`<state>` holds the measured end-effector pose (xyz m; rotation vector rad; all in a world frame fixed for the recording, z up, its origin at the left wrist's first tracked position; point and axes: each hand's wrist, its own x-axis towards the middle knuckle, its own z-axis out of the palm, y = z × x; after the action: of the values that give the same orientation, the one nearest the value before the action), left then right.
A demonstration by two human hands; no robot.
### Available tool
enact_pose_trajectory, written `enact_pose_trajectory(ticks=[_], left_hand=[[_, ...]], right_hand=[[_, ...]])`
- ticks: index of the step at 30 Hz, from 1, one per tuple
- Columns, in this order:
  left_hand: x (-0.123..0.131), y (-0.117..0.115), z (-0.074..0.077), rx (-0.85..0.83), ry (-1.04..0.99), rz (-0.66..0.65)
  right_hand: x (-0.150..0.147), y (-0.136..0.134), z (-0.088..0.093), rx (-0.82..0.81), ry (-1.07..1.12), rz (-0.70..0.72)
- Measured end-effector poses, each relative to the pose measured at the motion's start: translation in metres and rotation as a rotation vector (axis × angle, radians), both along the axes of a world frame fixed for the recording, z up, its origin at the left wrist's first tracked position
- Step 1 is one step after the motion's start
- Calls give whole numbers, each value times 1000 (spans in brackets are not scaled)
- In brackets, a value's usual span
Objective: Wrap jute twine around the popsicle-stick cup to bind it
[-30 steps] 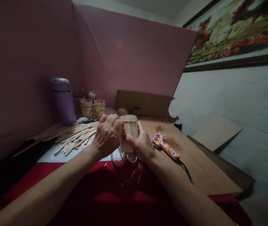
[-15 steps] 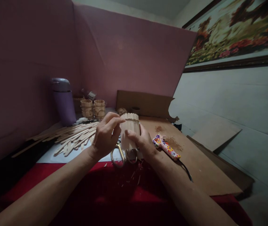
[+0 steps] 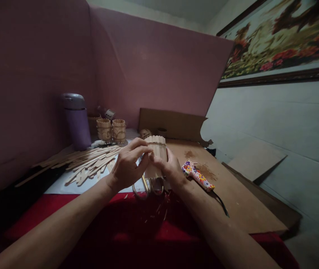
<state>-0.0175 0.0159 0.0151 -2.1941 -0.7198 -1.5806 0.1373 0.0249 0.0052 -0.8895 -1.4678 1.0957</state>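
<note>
Okay, left to right. Purple flask (image 3: pixel 75 119) stands upright at the worktop's far-left corner, probably parked clear of the elbows. Loose wooden sticks (image 3: pixel 85 161) lie fanned along the left edge, which looks like stock kept within reach of the left hand. Two finished cups (image 3: pixel 111 129) stand side by side at the far edge behind the pile, well apart from the hands.

Left hand (image 3: pixel 126 169): thumb and index pinch the upper near wall of the stick cup (image 3: pixel 158 147), other fingers loosely curled. The stick cup is held off the surface at mid-worktop, near upright, above the scissors (image 3: pixel 147 186). The scissors lie flat at the far edge of the red cloth (image 3: pixel 137 239).

Right hand (image 3: pixel 171 170): fingers wrapped round the cup's right side, thumb pressed on the near wall, touching the left fingertips. My read: right hand clamps, left does the fine pressing.

Glue gun (image 3: pixel 197 174) lies on the cardboard sheet (image 3: pixel 246 201) just beside the right wrist, cord trailing toward the near edge. Handy for that hand, I'd guess.

Diff vs a second ago:
- Left hand was bunched over the cup's left rim, knuckles up. It has now opened into a fingertip pinch on the wall.
- More of the rim shows.
- Right hand barely moved.
- Everything else unchanged.
</note>
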Motion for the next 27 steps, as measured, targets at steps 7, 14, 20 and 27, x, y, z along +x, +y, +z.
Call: enact_pose_trajectory(ticks=[7,14,20,27], left_hand=[[-4,12,-1,-358,-413,62],[-10,19,-1,-719,-601,82],[-8,15,5,-860,-777,-164],[11,-3,5,-1346,-685,-836]], right_hand=[[0,4,-2,43,5,-105],[-1,0,2,75,44,-86],[-1,0,2,76,64,-26],[0,0,-6,190,-31,23]])
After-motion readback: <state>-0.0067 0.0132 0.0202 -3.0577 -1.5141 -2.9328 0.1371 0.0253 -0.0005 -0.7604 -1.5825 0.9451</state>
